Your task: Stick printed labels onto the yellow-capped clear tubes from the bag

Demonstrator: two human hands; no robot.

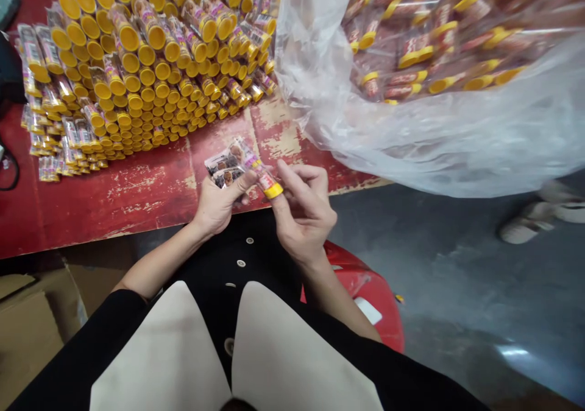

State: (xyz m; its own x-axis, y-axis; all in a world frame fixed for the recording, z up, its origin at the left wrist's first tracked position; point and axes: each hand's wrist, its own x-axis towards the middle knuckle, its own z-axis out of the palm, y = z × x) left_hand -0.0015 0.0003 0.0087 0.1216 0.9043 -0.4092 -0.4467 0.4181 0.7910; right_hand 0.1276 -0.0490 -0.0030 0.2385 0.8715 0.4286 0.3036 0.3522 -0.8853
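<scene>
A clear tube with a yellow cap (273, 190) and a pink-and-purple label lies between my hands, over the front edge of the red table. My left hand (218, 203) is closed around small printed packets (225, 168), its thumb near the tube. The thumb and fingers of my right hand (305, 210) are at the tube's capped end, the thumb just below the cap. Behind my hands rises a big stack of similar yellow-capped tubes (146, 76).
A large clear plastic bag (411, 137) full of yellow-capped tubes fills the upper right and overhangs the table (114, 201). A red stool (379, 298) stands at lower right, cardboard (31, 326) at lower left. A person's shoes (521, 229) show at far right.
</scene>
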